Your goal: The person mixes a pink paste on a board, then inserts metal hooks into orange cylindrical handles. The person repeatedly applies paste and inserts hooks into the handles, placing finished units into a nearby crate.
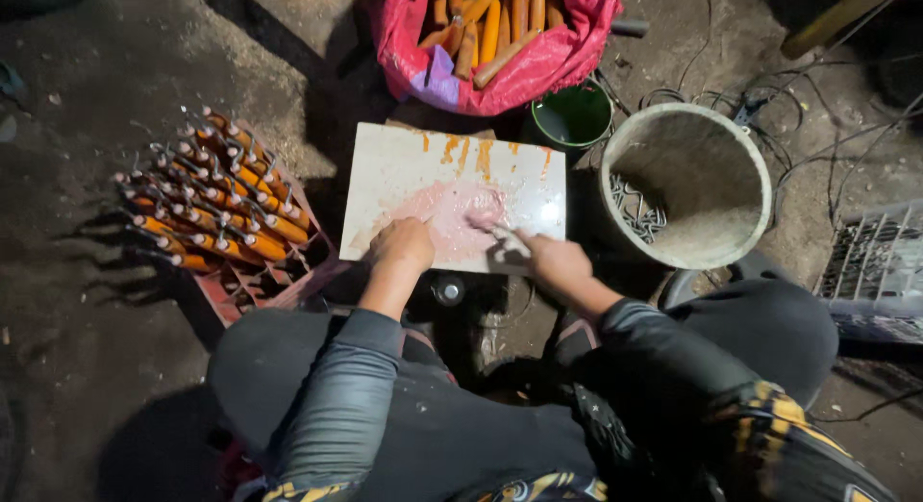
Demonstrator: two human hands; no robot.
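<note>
- Your right hand (556, 262), fingers pinched on a small stick (486, 225), smears pink paste mid-frame on the white board (452, 199).
- Your left hand (402, 244) rests curled on the board's edge, holding nothing; let go and the board may tip.

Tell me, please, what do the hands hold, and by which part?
The right hand holds a small tool by its near end, over the white board; left hand rests closed, contents hidden.

One white board (423, 165) lies in the middle. One pale bucket (750, 165) and one green tub (573, 117) stand beside it. One red sack (567, 55) holds orange handles (490, 31), too many and too overlapped to count. One red crate (240, 295) holds roughly two dozen more. One wire basket (880, 262) is at the right edge. Two hands (404, 244) are on the board.
</note>
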